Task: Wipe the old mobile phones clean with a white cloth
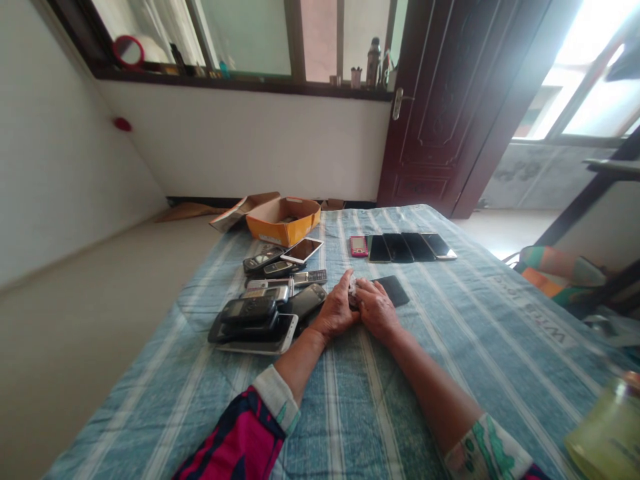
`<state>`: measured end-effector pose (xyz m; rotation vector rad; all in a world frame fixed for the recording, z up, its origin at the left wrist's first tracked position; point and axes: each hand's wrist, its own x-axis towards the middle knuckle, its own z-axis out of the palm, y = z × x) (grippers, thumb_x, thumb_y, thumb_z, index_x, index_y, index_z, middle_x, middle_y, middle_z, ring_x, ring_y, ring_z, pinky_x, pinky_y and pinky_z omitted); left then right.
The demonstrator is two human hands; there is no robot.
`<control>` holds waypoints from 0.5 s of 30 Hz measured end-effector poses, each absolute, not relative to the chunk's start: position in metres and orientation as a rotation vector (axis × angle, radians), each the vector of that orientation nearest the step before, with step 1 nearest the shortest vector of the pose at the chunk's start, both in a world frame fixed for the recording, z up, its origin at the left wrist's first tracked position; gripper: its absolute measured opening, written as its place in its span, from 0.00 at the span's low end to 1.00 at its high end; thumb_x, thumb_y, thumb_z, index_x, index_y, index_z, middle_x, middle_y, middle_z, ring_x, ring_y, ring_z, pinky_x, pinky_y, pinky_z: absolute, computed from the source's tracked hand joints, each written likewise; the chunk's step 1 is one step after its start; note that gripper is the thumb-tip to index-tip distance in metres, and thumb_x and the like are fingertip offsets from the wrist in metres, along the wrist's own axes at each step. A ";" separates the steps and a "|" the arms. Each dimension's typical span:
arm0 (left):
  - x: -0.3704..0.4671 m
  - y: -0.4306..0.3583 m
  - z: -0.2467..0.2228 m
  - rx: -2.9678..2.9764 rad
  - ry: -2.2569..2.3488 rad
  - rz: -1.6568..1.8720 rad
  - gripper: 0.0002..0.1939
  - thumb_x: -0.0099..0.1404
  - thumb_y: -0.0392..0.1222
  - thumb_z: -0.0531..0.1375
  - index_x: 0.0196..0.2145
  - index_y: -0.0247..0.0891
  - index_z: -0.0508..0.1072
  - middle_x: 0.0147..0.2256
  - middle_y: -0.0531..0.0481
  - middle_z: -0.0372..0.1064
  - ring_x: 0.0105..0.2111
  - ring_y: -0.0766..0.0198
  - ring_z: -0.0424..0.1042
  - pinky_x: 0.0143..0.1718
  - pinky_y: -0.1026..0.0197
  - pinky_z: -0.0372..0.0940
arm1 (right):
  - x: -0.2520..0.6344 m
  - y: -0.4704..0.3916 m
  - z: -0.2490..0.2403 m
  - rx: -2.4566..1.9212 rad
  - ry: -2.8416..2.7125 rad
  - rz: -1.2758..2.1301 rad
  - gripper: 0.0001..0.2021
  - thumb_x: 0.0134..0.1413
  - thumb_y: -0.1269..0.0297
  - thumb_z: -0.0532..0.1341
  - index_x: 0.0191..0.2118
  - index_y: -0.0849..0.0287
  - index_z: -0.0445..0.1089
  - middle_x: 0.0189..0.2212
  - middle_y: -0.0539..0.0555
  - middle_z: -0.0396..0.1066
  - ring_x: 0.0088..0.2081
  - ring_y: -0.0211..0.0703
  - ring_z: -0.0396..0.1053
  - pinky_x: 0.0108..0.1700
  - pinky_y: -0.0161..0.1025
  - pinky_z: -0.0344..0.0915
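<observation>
Over the middle of the bed, my left hand [340,307] and my right hand [376,305] meet, fingers bent and closed together. Between them shows a small pale, crumpled-looking thing [353,288], mostly covered by the fingers. A dark flat phone [394,291] lies just beyond my right hand, partly hidden by it. Close to my left hand is a heap of old phones: a dark phone [304,301], a black phone [249,311] on top, a white-edged phone [287,335] beneath, and a keypad phone [311,277]. Farther back in the heap rests a white phone [303,251].
An open orange box [285,227] stands at the bed's far left edge. Several dark phones [400,247] lie in a row beside a pink phone [359,246]. Striped blue cloth [450,373] covers the bed. A yellowish jar [607,427] is at the lower right.
</observation>
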<state>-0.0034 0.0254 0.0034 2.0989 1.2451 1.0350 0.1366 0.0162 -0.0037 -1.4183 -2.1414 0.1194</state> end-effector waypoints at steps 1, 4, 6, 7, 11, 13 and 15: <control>-0.003 0.025 0.004 2.100 1.254 1.023 0.51 0.47 0.35 0.67 0.64 0.36 0.48 0.51 0.41 0.67 0.48 0.51 0.70 0.52 0.49 0.64 | 0.140 0.018 -0.005 -1.450 -2.118 0.111 0.19 0.56 0.76 0.52 0.47 0.55 0.73 0.57 0.54 0.66 0.61 0.43 0.58 0.64 0.47 0.47; -0.001 0.024 0.006 2.113 1.281 0.985 0.55 0.43 0.35 0.70 0.65 0.38 0.47 0.48 0.43 0.68 0.47 0.51 0.70 0.52 0.49 0.63 | 0.158 0.025 -0.008 -1.606 -1.983 0.055 0.18 0.56 0.76 0.52 0.46 0.54 0.73 0.56 0.54 0.68 0.61 0.45 0.58 0.63 0.49 0.48; 0.000 0.023 0.007 2.116 1.293 0.969 0.57 0.41 0.35 0.71 0.65 0.40 0.48 0.48 0.44 0.68 0.47 0.51 0.69 0.52 0.49 0.63 | 0.170 0.028 -0.010 -1.722 -1.876 0.036 0.16 0.57 0.74 0.53 0.46 0.54 0.73 0.55 0.54 0.68 0.62 0.48 0.56 0.63 0.51 0.48; 0.000 0.022 0.007 2.115 1.296 0.961 0.57 0.41 0.36 0.71 0.65 0.40 0.48 0.48 0.44 0.68 0.48 0.51 0.69 0.52 0.49 0.63 | 0.174 0.029 -0.010 -1.767 -1.837 0.030 0.16 0.58 0.73 0.53 0.46 0.54 0.74 0.55 0.54 0.68 0.63 0.49 0.55 0.63 0.53 0.47; 0.002 0.022 0.008 2.118 1.303 0.943 0.57 0.41 0.37 0.72 0.65 0.37 0.48 0.48 0.42 0.67 0.48 0.50 0.68 0.53 0.48 0.62 | 0.179 0.029 -0.009 -1.830 -1.810 0.016 0.17 0.58 0.73 0.52 0.46 0.53 0.74 0.55 0.54 0.69 0.63 0.52 0.55 0.63 0.57 0.43; 0.002 0.023 0.007 2.125 1.302 0.943 0.57 0.41 0.37 0.72 0.65 0.37 0.48 0.47 0.43 0.68 0.48 0.50 0.68 0.52 0.48 0.62 | 0.173 0.028 -0.007 -1.793 -1.846 0.026 0.18 0.57 0.75 0.51 0.47 0.54 0.74 0.53 0.55 0.70 0.60 0.49 0.59 0.63 0.54 0.46; 0.002 0.024 0.005 2.133 1.287 0.947 0.58 0.41 0.38 0.72 0.65 0.38 0.47 0.46 0.44 0.68 0.48 0.50 0.68 0.52 0.48 0.63 | 0.163 0.026 -0.006 -1.691 -1.928 0.060 0.19 0.56 0.76 0.51 0.47 0.55 0.73 0.52 0.55 0.71 0.58 0.46 0.62 0.62 0.50 0.49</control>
